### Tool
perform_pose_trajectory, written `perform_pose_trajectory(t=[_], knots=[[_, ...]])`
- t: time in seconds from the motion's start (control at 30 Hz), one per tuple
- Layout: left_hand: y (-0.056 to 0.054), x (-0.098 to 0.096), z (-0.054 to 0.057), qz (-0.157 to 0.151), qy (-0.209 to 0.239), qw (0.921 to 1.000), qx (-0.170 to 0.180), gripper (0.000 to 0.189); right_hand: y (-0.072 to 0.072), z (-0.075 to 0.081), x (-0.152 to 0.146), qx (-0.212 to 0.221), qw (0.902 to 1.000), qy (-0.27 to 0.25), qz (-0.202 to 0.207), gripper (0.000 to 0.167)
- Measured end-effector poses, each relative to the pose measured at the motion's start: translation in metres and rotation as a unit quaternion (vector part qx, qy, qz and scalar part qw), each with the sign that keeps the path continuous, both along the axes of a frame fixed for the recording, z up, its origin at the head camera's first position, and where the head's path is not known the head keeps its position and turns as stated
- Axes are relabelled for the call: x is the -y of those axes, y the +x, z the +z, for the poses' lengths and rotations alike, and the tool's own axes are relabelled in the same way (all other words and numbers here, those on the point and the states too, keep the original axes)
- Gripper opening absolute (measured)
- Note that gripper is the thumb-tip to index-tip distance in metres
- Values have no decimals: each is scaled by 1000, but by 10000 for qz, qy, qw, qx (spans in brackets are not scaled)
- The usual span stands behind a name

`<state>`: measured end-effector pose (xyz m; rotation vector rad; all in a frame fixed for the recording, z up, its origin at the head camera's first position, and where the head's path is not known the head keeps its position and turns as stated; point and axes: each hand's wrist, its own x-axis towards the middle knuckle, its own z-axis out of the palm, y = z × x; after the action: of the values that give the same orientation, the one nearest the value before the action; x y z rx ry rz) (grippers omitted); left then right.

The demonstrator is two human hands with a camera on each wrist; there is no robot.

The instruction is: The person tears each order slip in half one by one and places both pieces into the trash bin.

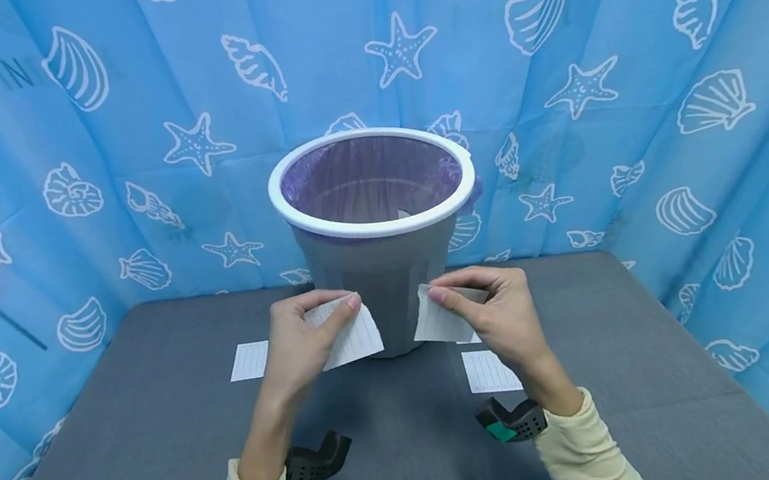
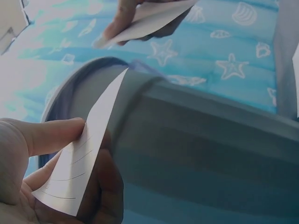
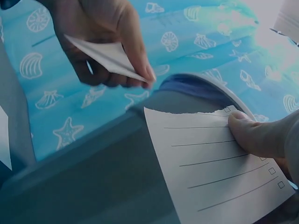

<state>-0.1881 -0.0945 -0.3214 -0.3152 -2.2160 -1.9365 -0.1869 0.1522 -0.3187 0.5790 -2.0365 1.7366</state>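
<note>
Head view, left hand (image 1: 299, 339) pinching a scrap (image 1: 359, 334), right hand (image 1: 509, 314) pinching a second scrap (image 1: 436, 321), bin (image 1: 379, 269) behind, near the table's (image 1: 412, 447) far edge, papers (image 1: 492, 372) either side.

On the left, a white ruled scrap (image 1: 359, 339) leans at a tilt, pinched in the left hand (image 1: 299, 344); apart from it, right, I see a ragged-edged scrap (image 1: 440, 320) slanting from the right hand (image 1: 508, 313), lines and little boxes printed on it.
</note>
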Motion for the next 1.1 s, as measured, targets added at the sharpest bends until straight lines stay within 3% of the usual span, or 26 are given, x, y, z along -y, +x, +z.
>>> perform_pose_trajectory(t=[0.2,0.47,0.67,0.8,1.1], knots=[[-7,20,12,277,-72,9995,-137,26,-13,14,-22,49,9998,-82,-191,11],[-23,64,44,872,-342,9951,-323,38,-40,53,-63,31,9989,-238,-407,11],[-50,97,82,1317,-653,9884,-387,45,-68,89,-89,236,9981,-382,-413,8],[-70,109,111,1383,-646,9878,-306,48,-91,109,-105,427,9974,-173,-559,7],[-111,107,163,1116,-351,9914,594,51,-130,151,-117,1198,9891,311,-796,8]])
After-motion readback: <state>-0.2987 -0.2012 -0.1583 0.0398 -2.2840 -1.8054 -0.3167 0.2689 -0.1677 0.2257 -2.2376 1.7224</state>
